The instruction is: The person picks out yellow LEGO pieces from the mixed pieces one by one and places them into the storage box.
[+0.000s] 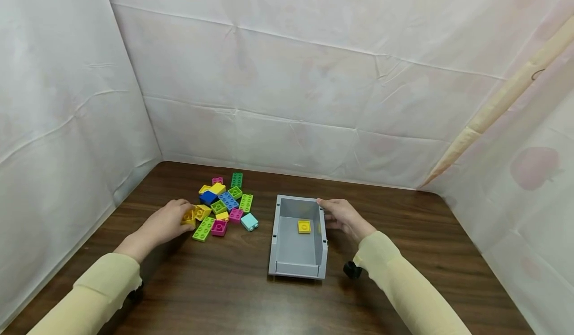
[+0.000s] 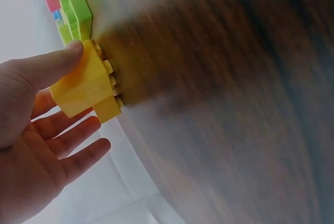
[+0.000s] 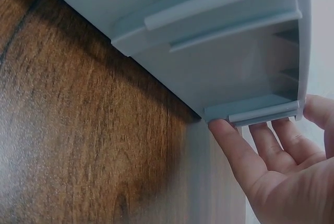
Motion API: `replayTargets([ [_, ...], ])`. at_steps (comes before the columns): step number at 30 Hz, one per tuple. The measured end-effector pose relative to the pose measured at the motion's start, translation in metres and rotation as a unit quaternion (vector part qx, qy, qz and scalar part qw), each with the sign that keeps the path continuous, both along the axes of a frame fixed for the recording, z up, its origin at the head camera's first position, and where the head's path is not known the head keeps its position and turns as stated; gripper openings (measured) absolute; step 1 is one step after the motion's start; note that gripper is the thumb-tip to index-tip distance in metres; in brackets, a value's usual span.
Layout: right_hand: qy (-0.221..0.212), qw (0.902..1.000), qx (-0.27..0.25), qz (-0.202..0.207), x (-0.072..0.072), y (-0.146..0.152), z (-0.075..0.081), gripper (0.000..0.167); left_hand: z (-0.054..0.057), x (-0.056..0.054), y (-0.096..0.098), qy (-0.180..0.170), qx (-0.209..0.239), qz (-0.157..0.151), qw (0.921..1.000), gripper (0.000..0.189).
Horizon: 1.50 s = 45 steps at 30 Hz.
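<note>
At the left edge of a pile of building bricks, my left hand (image 1: 166,222) pinches a yellow brick (image 2: 86,85) between thumb and fingers. In the left wrist view its studs face the table side, and the last fingers are spread below it. The right hand (image 1: 345,217) holds the far right corner of a grey open-fronted bin (image 1: 273,240), thumb on the rim and fingers against the outside. A single yellow square brick (image 1: 304,227) lies on the bin's floor. The right wrist view shows the bin's ridged outer wall (image 3: 235,67) and the fingertips at its edge.
Loose bricks lie beside the left hand, among them a lime brick (image 1: 204,229), a magenta brick (image 1: 218,228), a dark blue brick (image 1: 208,198) and a light blue brick (image 1: 249,222). The dark wooden table (image 1: 215,290) meets pale hanging cloth (image 1: 287,85) at the back and sides.
</note>
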State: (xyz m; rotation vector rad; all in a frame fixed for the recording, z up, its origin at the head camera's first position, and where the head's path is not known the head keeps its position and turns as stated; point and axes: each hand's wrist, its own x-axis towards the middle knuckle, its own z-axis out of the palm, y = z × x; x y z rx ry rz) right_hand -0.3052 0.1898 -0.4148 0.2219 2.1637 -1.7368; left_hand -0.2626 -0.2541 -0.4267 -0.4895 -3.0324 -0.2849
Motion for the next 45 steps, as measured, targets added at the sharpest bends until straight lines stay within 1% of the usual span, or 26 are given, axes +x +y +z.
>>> replayTargets([
  [6, 0.001, 1.0000, 0.003, 0.006, 0.000, 0.000, 0.001, 0.046, 0.003, -0.001, 0.000, -0.002, -0.006, -0.001, 1.0000, 0.047],
  [15, -0.002, 1.0000, 0.008, 0.005, -0.001, 0.001, 0.001, 0.046, 0.014, -0.004, 0.001, -0.038, -0.019, -0.003, 0.9991, 0.047],
  [21, -0.003, 0.9999, 0.011, 0.003, 0.000, 0.001, 0.001, 0.045, 0.023, -0.005, 0.002, -0.051, -0.013, -0.017, 0.9985, 0.044],
  [23, -0.005, 0.9999, 0.011, 0.001, 0.000, 0.000, 0.001, 0.045, 0.027, -0.006, 0.003, -0.049, -0.010, -0.022, 0.9985, 0.042],
  [28, -0.004, 0.9999, 0.012, 0.000, 0.000, 0.000, 0.001, 0.045, 0.037, -0.007, 0.007, -0.041, 0.001, -0.020, 0.9990, 0.036],
  [31, -0.002, 0.9999, 0.011, 0.001, 0.000, 0.000, 0.001, 0.045, 0.042, -0.007, 0.010, -0.034, 0.001, -0.020, 0.9992, 0.037],
  [36, -0.001, 0.9999, 0.012, 0.004, 0.001, -0.001, 0.002, 0.044, 0.053, -0.007, 0.019, -0.027, -0.009, -0.035, 0.9990, 0.043],
  [41, 0.003, 0.9999, 0.013, 0.008, 0.001, 0.001, 0.002, 0.046, 0.067, -0.006, 0.032, -0.032, -0.015, -0.049, 0.9982, 0.041],
  [45, 0.003, 0.9999, 0.010, 0.008, 0.001, 0.000, 0.001, 0.046, 0.076, -0.005, 0.041, -0.014, -0.017, -0.064, 0.9977, 0.039],
])
